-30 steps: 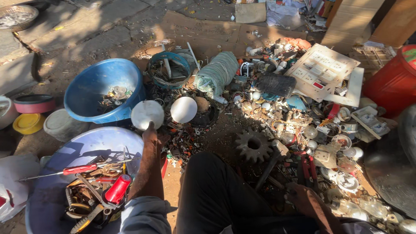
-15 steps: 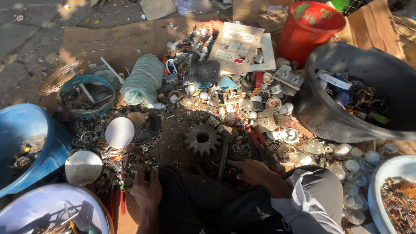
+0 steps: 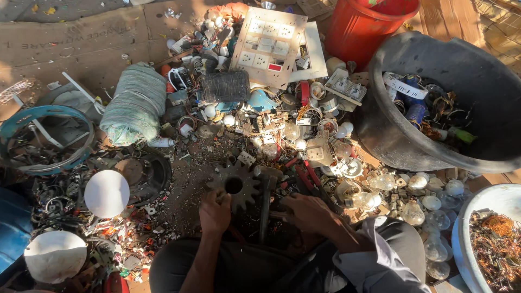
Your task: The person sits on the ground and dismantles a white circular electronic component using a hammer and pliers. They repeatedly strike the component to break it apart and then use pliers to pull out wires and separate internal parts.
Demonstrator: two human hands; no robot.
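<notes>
I see L hand (image 3: 215, 210) on the ground at the lower rim of a rusty gear (image 3: 234, 185), fingers curled together, touching or gripping its edge; can't tell if it's a true clamp. R hand (image 3: 307, 210) lies just right of a hammer (image 3: 266, 195) that lies head-up beside the gear; its fingers are bent down over dark scrap, and I can't tell if they hold anything. Gear lies flat on the dirt floor right in front of the knees, prob. kept close as a flat hard base within reach of both hands. Red-handled pliers (image 3: 307, 174) sit just beyond the R hand. Bulbs (image 3: 412, 211) are spread to the right, near a black tub (image 3: 434, 103) holding mixed parts. A white bowl (image 3: 483, 217) w/ copper wire is at far right, so sorted stuff seems kept apart. Socket panel (image 3: 268, 46) and a red bucket (image 3: 369, 27) are at top, 2 white domes (image 3: 107, 193) at left.
</notes>
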